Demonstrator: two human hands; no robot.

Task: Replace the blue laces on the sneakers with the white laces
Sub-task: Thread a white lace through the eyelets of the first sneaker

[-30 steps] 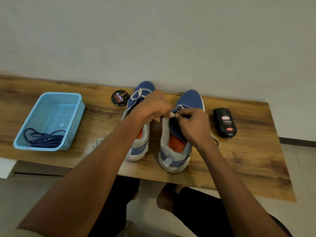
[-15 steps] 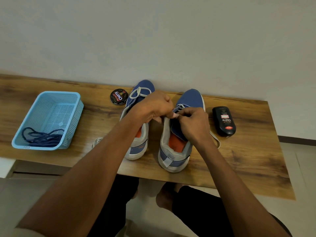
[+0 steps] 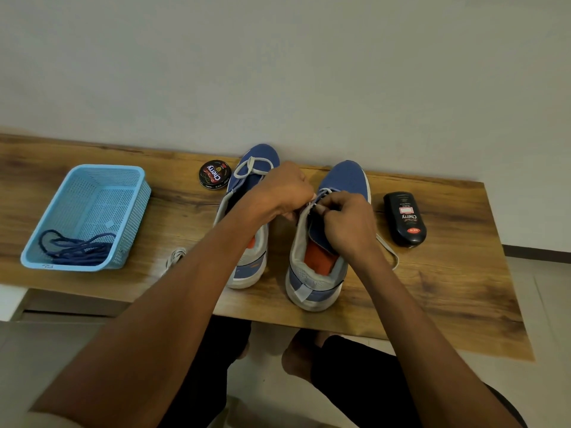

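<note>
on the wooden tabletop (image 3: 432, 291), 2 blue sneakers stand side by side with their toes toward the wall. both hands meet over the eyelets of the right sneaker (image 3: 321, 267): the left hand (image 3: 282, 189) has its fingers curled and pinches at the shoe's left eyelet edge, and the right hand (image 3: 347, 223) pinches a white lace (image 3: 386, 247) right beside it, fingertips almost touching the other hand. a loose stretch of that lace trails off the shoe's right side onto the wood. the left sneaker (image 3: 247, 264) sits partly under the left forearm, with a loop of another white lace (image 3: 247, 166) lying across its toe and a bundled end (image 3: 176, 256) resting on the wood near its heel. the blue laces (image 3: 77, 248) lie heaped in the near end of a light blue basket (image 3: 123, 193) at the left. a round polish tin (image 3: 215, 174) sits just left of the left sneaker's toe, and a black polish bottle (image 3: 404, 219) lies to the right of the right sneaker.
</note>
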